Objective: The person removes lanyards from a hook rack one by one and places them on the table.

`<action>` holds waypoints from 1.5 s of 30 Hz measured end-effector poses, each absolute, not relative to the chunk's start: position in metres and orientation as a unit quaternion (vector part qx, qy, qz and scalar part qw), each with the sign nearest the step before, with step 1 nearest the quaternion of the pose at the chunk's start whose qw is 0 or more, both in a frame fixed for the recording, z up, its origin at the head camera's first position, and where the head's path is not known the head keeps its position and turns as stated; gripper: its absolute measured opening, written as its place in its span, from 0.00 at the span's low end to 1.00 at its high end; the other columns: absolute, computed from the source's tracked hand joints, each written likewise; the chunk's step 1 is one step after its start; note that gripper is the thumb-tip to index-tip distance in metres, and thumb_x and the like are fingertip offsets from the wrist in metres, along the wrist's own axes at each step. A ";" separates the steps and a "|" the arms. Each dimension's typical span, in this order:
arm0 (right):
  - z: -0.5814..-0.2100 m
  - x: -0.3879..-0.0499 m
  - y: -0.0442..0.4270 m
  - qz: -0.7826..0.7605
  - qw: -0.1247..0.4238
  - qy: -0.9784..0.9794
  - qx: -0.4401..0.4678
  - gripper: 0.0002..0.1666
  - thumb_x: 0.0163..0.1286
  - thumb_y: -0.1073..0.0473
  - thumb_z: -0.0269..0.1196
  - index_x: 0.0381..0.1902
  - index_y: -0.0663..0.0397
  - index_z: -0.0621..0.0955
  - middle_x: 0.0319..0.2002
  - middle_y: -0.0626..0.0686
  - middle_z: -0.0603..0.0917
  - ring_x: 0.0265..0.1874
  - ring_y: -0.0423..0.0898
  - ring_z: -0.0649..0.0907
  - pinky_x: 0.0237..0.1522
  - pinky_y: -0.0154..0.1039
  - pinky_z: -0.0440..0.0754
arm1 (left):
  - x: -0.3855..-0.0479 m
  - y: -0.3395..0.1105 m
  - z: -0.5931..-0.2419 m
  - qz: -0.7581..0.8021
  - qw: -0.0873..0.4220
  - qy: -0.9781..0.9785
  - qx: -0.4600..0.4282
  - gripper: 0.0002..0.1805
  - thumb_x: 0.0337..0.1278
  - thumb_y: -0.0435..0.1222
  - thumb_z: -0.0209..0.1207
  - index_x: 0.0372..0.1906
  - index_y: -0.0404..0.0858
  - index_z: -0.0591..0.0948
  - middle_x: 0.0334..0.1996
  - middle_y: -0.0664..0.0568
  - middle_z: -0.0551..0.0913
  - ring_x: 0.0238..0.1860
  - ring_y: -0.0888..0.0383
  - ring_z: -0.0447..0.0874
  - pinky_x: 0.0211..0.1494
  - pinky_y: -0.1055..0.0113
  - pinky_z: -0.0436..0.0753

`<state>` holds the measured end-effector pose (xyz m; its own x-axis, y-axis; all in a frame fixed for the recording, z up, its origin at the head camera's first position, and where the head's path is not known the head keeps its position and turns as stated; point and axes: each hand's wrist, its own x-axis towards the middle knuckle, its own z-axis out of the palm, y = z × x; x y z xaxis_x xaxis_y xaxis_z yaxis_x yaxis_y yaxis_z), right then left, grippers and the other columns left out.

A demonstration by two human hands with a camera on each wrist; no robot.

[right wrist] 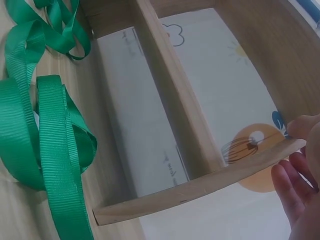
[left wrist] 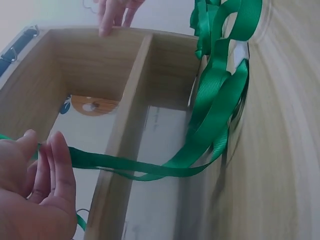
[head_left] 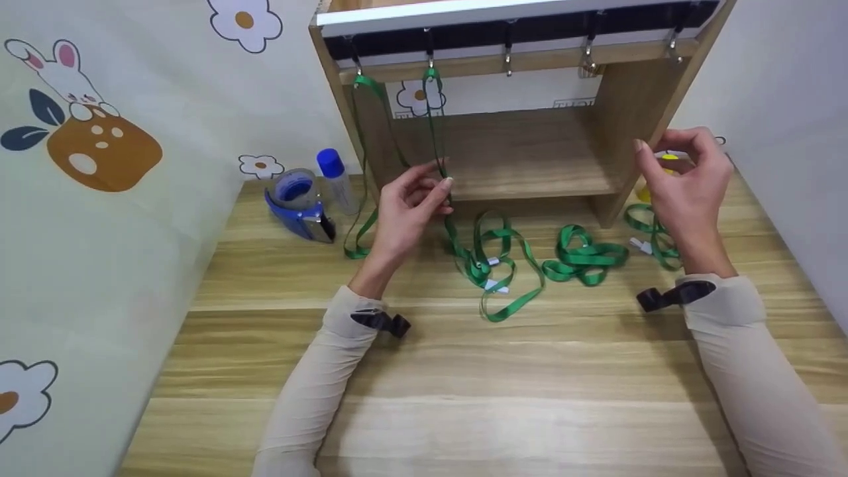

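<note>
Two green lanyards hang from the first and second hooks of a wooden shelf (head_left: 530, 156). My left hand (head_left: 407, 212) pinches the ribbon of the second lanyard (head_left: 434, 126) between thumb and fingers; the left wrist view shows this ribbon (left wrist: 135, 166) running from the fingers down to the tabletop. My right hand (head_left: 692, 179) grips the front edge of the shelf's right side panel; in the right wrist view, thumb and fingers (right wrist: 295, 182) lie on either side of that panel (right wrist: 200, 192). Below the shelf lie a loose lanyard (head_left: 513, 308) and a bundled one (head_left: 583, 258).
Three more metal hooks (head_left: 509, 59) line the shelf's upper rail. A blue tape dispenser (head_left: 298, 205) and a blue-capped glue stick (head_left: 334, 179) stand left of the shelf. Another green lanyard (head_left: 656, 242) and a yellow object (head_left: 646, 192) are at its right, partly behind my right hand.
</note>
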<state>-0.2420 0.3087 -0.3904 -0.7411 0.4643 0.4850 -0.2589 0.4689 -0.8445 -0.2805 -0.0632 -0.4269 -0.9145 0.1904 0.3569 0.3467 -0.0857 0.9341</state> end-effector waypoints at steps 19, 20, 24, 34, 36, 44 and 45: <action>-0.397 -0.245 0.307 0.517 0.355 -0.777 -0.058 0.15 0.71 0.53 0.76 0.51 0.50 0.87 0.48 0.43 0.87 0.52 0.39 0.87 0.60 0.31 0.88 | -0.278 -0.067 -0.415 -0.624 0.169 -0.736 -0.201 0.10 0.73 0.40 0.70 0.49 0.37 0.90 0.43 0.48 0.92 0.36 0.53 0.91 0.46 0.63 0.95; -0.396 -0.245 0.307 0.518 0.354 -0.777 -0.058 0.15 0.71 0.53 0.76 0.50 0.50 0.87 0.48 0.43 0.87 0.52 0.39 0.87 0.60 0.31 0.88 | -0.277 -0.071 -0.412 -0.620 0.181 -0.735 -0.206 0.10 0.73 0.39 0.70 0.49 0.37 0.91 0.43 0.48 0.92 0.37 0.54 0.92 0.46 0.62 0.95; -0.396 -0.245 0.306 0.519 0.352 -0.776 -0.058 0.15 0.71 0.53 0.76 0.51 0.49 0.87 0.49 0.45 0.87 0.53 0.39 0.87 0.61 0.31 0.88 | -0.272 -0.086 -0.397 -0.588 0.237 -0.740 -0.226 0.09 0.73 0.37 0.69 0.49 0.36 0.91 0.43 0.48 0.92 0.40 0.56 0.93 0.46 0.60 0.96; -0.398 -0.246 0.308 0.524 0.363 -0.769 -0.045 0.17 0.70 0.53 0.76 0.51 0.54 0.87 0.47 0.42 0.87 0.51 0.40 0.87 0.59 0.31 0.89 | -0.253 -0.117 -0.361 -0.545 0.273 -0.737 -0.292 0.09 0.74 0.35 0.68 0.52 0.41 0.93 0.43 0.51 0.91 0.43 0.57 0.92 0.45 0.62 0.95; -0.399 -0.247 0.309 0.524 0.366 -0.768 -0.042 0.17 0.70 0.54 0.76 0.51 0.56 0.87 0.46 0.39 0.86 0.51 0.39 0.87 0.58 0.30 0.89 | -0.248 -0.118 -0.358 -0.526 0.273 -0.743 -0.311 0.09 0.74 0.34 0.68 0.51 0.42 0.93 0.42 0.52 0.91 0.42 0.58 0.92 0.43 0.64 0.95; -0.399 -0.247 0.311 0.524 0.361 -0.770 -0.052 0.15 0.71 0.53 0.76 0.51 0.50 0.87 0.49 0.44 0.87 0.52 0.39 0.87 0.59 0.31 0.89 | -0.236 -0.116 -0.352 -0.547 0.270 -0.722 -0.327 0.10 0.70 0.30 0.69 0.50 0.42 0.94 0.41 0.53 0.92 0.40 0.57 0.92 0.42 0.67 0.94; -0.398 -0.247 0.311 0.524 0.359 -0.771 -0.053 0.15 0.71 0.53 0.76 0.51 0.50 0.87 0.49 0.44 0.87 0.52 0.39 0.87 0.59 0.31 0.88 | -0.236 -0.116 -0.351 -0.553 0.268 -0.717 -0.330 0.10 0.70 0.29 0.69 0.50 0.42 0.93 0.42 0.53 0.92 0.40 0.57 0.92 0.42 0.67 0.94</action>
<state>-0.2466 0.3105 -0.3979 -0.7359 0.4584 0.4984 -0.2947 0.4458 -0.8452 -0.2363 -0.1160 -0.3511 -0.6382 0.1764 0.7494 0.7697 0.1708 0.6152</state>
